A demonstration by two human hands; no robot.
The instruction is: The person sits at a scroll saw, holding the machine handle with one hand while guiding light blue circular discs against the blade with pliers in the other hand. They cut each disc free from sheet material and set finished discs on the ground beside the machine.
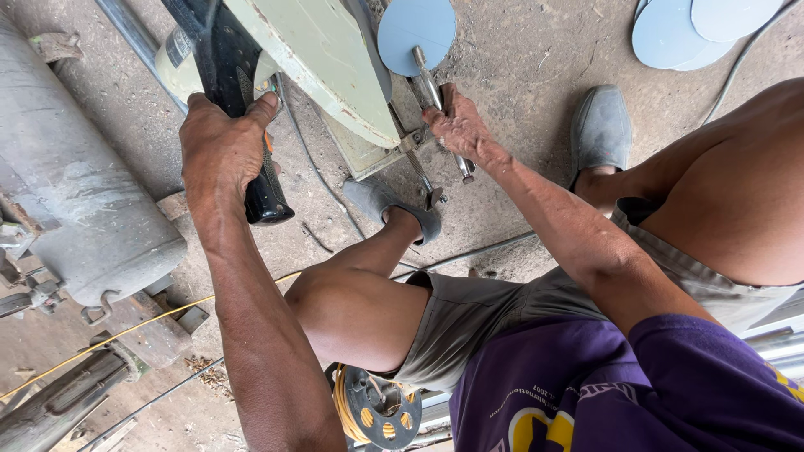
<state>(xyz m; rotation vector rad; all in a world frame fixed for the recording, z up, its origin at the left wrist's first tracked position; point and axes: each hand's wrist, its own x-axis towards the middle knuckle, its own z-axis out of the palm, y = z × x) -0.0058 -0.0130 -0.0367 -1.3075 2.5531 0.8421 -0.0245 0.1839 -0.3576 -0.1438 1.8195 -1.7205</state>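
Left hand [224,146] shut tight round a black handle [243,125]. Handle long and slanted, top end up and away, bottom end poking out under the fist, toward the knee. Belongs to a pale green machine [322,63] that leans over the floor.

Right hand [459,127] closed on a thin metal rod [437,105]. Rod runs up from the hand to a round blue disc [416,29], fixed at its far end. Lower end of the rod sticks out under the hand, near a small metal clamp [423,167] at the corner of the machine. Disc just beside the green cover, so right hand much nearer to the disc than left hand. Long way of the rod points away from the body, a bit to the left.

Around: a grey shoe [387,205] right under the clamp, close to the rod's lower end, and another grey shoe [600,130] off to the right. More blue discs [695,29] stacked far up on the right, well apart from both hands. A big grey tank [79,201] lying on the left. A yellow cord [134,331] across the dusty floor [536,59], and a cord reel [377,410] low down by the leg. Bent knee between the two arms, close under the work.
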